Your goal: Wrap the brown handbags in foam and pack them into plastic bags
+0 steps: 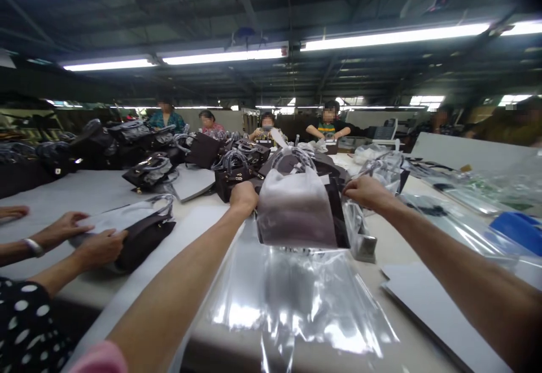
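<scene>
A dark handbag (296,209) covered with a thin white sheet stands upright in the middle, its wrapped handles on top. Beneath and in front of it a clear plastic bag (296,299) spreads over the table toward me. At the handbag's left side is my left hand (244,197), fingers closed, what they pinch being hidden. My right hand (359,188) is at the right side with fingertips pressed together; what lies between them is too small to make out.
Many dark handbags (154,171) crowd the left and back. At left, a co-worker's hands (99,249) handle another bag (146,237). White sheets (440,311) lie at right, near clear plastic (466,226) and a blue item (519,232). Several people work across the table.
</scene>
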The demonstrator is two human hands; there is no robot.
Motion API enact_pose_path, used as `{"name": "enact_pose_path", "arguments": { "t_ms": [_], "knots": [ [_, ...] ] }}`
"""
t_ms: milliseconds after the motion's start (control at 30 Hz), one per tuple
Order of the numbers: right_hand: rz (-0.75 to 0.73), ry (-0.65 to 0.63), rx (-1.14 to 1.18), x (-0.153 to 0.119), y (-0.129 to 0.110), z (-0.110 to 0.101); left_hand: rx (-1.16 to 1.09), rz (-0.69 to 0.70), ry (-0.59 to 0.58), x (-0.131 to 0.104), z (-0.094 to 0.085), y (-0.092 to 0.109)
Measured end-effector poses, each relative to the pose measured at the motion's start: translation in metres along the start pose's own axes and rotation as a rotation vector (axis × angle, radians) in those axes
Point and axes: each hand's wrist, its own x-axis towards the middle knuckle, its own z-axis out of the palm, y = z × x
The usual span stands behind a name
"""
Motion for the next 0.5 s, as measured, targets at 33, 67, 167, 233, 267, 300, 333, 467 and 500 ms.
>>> {"name": "enact_pose_path", "arguments": {
  "t_ms": [33,67,167,233,267,300,333,467,500],
  "knots": [
    [-0.005,-0.022,0.006,-0.006,0.000,0.003,-0.007,-0.012,-0.038,-0.006,0.003,-0.005],
    [-0.005,-0.046,0.014,-0.011,0.001,0.007,-0.019,-0.019,-0.068,-0.011,0.005,-0.011],
    [0.013,-0.086,0.048,-0.023,0.011,0.013,-0.072,-0.018,-0.134,-0.027,0.006,-0.024],
    [0.020,-0.064,0.071,-0.027,0.019,0.013,-0.113,0.008,-0.145,-0.033,0.001,-0.025],
    [0.019,-0.040,0.080,-0.028,0.021,0.012,-0.133,0.027,-0.139,-0.034,-0.002,-0.023],
    [0.013,-0.006,0.087,-0.028,0.021,0.009,-0.153,0.048,-0.126,-0.034,-0.007,-0.020],
    [0.002,0.033,0.091,-0.028,0.020,0.006,-0.171,0.070,-0.106,-0.033,-0.012,-0.014],
    [-0.067,0.226,0.052,-0.023,-0.002,-0.014,-0.219,0.131,-0.011,-0.022,-0.039,0.017],
    [-0.085,0.272,0.028,-0.021,-0.009,-0.020,-0.223,0.141,0.010,-0.018,-0.048,0.026]
  ]
}}
